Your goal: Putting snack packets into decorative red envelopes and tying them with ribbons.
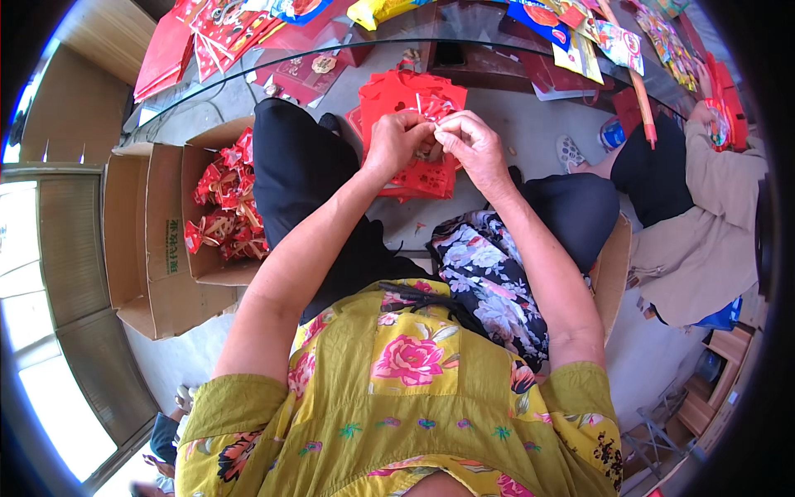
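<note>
My left hand [397, 140] and my right hand [473, 146] meet over a stack of red patterned bags [388, 93] in front of my knees. Between my fingertips is the gathered neck of a small red wrapped packet [436, 107], with a pale tie at the pinch. Thumb and forefinger of each hand are closed on it. The lower part of the packet is mostly hidden by my fingers.
Left of my knee, an open cardboard box [146, 248] holds several red packets with ribbons [230, 199]. Ahead is a glass table [298, 53] with red bags and colourful snack packs [540, 22]. A seated person [714, 180] works at the right.
</note>
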Demonstrator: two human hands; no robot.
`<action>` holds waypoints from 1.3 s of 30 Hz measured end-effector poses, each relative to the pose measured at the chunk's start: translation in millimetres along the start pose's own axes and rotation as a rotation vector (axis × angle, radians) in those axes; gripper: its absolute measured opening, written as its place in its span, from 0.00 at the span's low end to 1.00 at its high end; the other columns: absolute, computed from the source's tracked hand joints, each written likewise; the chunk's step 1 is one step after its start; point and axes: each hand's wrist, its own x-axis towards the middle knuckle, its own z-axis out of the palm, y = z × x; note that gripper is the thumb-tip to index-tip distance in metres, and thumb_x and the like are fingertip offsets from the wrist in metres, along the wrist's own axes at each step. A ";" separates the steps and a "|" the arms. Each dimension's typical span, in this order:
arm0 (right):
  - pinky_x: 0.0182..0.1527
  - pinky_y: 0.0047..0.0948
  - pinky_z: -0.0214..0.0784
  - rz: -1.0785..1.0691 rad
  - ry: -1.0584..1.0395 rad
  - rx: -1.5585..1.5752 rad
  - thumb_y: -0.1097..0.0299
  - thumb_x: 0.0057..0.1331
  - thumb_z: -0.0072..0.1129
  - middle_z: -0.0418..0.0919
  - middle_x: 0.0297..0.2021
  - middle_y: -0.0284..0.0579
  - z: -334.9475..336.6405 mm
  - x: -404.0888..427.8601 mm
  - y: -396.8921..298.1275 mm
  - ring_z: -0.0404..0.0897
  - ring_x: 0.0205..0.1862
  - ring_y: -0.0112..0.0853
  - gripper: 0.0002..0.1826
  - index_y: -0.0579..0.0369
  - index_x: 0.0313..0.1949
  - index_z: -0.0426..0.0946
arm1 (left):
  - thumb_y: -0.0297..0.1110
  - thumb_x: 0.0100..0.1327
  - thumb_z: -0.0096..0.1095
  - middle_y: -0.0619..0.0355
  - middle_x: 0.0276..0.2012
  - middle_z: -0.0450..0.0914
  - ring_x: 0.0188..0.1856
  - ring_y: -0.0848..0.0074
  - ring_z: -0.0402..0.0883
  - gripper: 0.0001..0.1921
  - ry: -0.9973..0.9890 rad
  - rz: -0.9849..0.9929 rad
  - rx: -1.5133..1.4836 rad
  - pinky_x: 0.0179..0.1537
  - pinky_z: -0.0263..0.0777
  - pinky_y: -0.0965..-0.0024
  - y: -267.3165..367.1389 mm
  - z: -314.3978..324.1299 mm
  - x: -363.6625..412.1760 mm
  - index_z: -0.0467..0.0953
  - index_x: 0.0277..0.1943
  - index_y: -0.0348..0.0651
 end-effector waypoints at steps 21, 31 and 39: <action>0.35 0.19 0.70 0.252 -0.069 0.763 0.71 0.71 0.54 0.81 0.45 0.46 -10.3 9.1 -5.4 0.74 0.29 0.21 0.06 0.59 0.44 0.75 | 0.34 0.71 0.56 0.55 0.43 0.84 0.42 0.78 0.83 0.08 -0.063 0.192 -0.632 0.41 0.77 0.75 2.0 -6.7 -0.7 0.77 0.43 0.39; 0.34 0.18 0.68 0.283 -0.171 0.558 0.70 0.70 0.54 0.82 0.42 0.44 -22.3 12.5 -3.3 0.74 0.28 0.19 0.07 0.59 0.44 0.74 | 0.32 0.69 0.60 0.58 0.35 0.84 0.36 0.80 0.82 0.06 -0.029 0.166 -0.730 0.37 0.72 0.79 -1.8 -5.1 5.6 0.79 0.40 0.39; 0.35 0.19 0.68 0.287 -0.017 0.537 0.69 0.70 0.56 0.82 0.33 0.37 -10.4 10.6 5.7 0.77 0.29 0.19 0.07 0.57 0.43 0.76 | 0.31 0.69 0.59 0.56 0.39 0.84 0.38 0.79 0.82 0.06 -0.085 0.163 -0.644 0.35 0.74 0.79 -7.8 -0.4 5.2 0.79 0.42 0.39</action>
